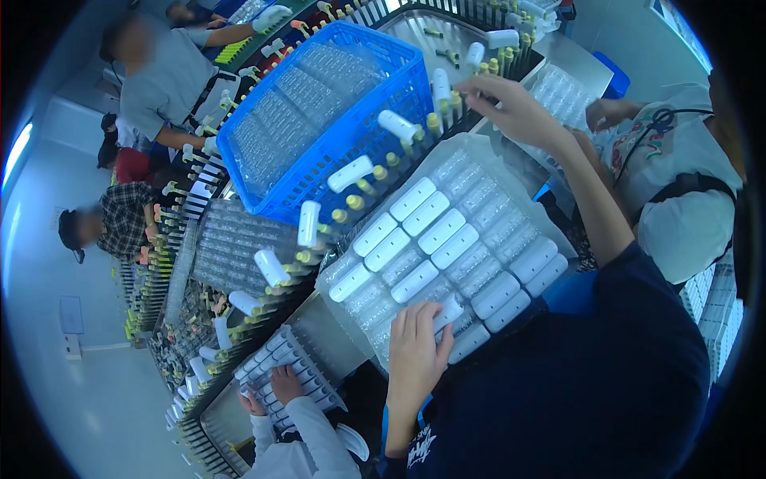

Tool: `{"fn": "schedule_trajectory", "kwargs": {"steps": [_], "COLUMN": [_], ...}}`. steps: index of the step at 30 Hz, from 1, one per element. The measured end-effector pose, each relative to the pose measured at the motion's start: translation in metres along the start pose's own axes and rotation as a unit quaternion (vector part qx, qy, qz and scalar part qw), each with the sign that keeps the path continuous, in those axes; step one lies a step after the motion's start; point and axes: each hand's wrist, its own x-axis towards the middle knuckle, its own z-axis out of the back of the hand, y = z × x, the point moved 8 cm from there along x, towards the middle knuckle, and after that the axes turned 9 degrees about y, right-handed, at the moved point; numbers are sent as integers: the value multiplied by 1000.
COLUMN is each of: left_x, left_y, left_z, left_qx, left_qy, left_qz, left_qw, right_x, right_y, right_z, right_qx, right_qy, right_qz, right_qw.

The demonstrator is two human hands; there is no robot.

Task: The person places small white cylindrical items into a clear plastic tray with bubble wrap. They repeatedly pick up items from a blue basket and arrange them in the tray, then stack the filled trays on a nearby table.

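Note:
A clear plastic tray (375, 315) of moulded pockets lies tilted before me, partly filled with white oblong casings (420, 281). Over its near edge, my left hand (416, 343) curls its fingers round one white casing (449, 310), still at tray level. My right hand (511, 108) reaches out to the conveyor line, fingers stretched and thumb apart, with nothing visible in them. Its fingertips are close to a white casing (441, 85) standing on a yellow-tipped peg; whether they touch cannot be made out.
Beyond the tray runs a curved conveyor of yellow pegs (355, 203), several bearing white casings. A blue crate (343, 120) of clear trays stands behind it. At lower left, a co-worker's hands (286, 385) rest at another filled tray (279, 359). Another person (678, 184) sits at right.

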Motion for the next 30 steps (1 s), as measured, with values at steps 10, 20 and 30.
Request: {"fn": "schedule_trajectory", "kwargs": {"steps": [10,20,30], "left_x": [10,8,3], "left_y": [-2,2,4], "left_z": [-2,-4,-3], "left_qx": [-9,-5,-44], "left_qy": [0,-32,-40], "left_qz": [-3,6,24], "left_qw": [1000,999,998], "right_x": [-83,-72,-77], "right_y": [80,73,85], "right_z": [-121,-137,-137], "right_qx": [-97,-148,-198], "right_qy": [147,196,182], "right_qz": [164,171,209], "right_qw": [971,954,940]}}
